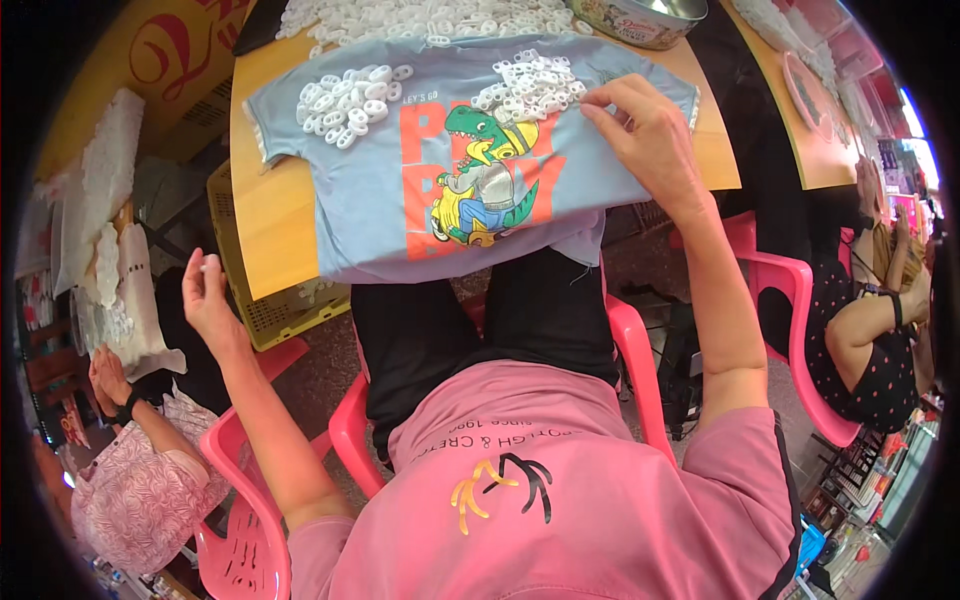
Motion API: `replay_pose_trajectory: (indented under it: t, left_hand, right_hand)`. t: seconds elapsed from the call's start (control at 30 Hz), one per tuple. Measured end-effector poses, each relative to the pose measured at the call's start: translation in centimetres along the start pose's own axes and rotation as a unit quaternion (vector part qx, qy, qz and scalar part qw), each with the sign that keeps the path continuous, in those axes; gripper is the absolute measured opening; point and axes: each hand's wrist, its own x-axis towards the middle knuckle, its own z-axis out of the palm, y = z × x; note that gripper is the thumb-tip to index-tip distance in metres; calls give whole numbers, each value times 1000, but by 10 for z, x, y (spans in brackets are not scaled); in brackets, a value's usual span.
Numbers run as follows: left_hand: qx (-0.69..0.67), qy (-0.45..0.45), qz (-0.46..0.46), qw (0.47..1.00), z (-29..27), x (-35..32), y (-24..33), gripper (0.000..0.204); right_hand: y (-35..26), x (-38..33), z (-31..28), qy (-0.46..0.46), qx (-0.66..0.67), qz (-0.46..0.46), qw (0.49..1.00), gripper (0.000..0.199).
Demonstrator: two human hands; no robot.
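A grey-blue T-shirt (370, 190) with a dinosaur print lies spread over the wooden table (275, 220) before me. Two piles of small white oval plastic pieces rest on it: a left pile (345, 105) and a right pile (530, 85). My right hand (650, 140) is at the right pile's edge, thumb and index finger drawn together; whatever they pinch is too small to make out. Off the table's left edge, my left hand (210, 305) is raised with a small white plastic piece (209, 262) between its fingertips.
A larger heap of white pieces (400, 18) covers the table's far side, beside a round metal tin (645, 22). Below the table's left edge stands a yellow crate (275, 318). People sit on both sides; pink plastic chairs (790, 290) stand close by.
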Motion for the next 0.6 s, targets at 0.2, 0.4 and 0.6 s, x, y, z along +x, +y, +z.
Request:
replay_pose_trajectory:
  t: [0.2,0.4,0.6]
  left_hand:
    - [93,75,-26,992,-16,0,-38,56]
    - [19,67,104,992,19,-33,31,39]
    - [15,19,214,977,79,-79,92,33]
  right_hand:
    - [7,4,1,-13,-51,-18,998,16]
    - [8,7,1,-12,-121,30,992,19]
    - [14,13,5,-42,-71,45,996,22]
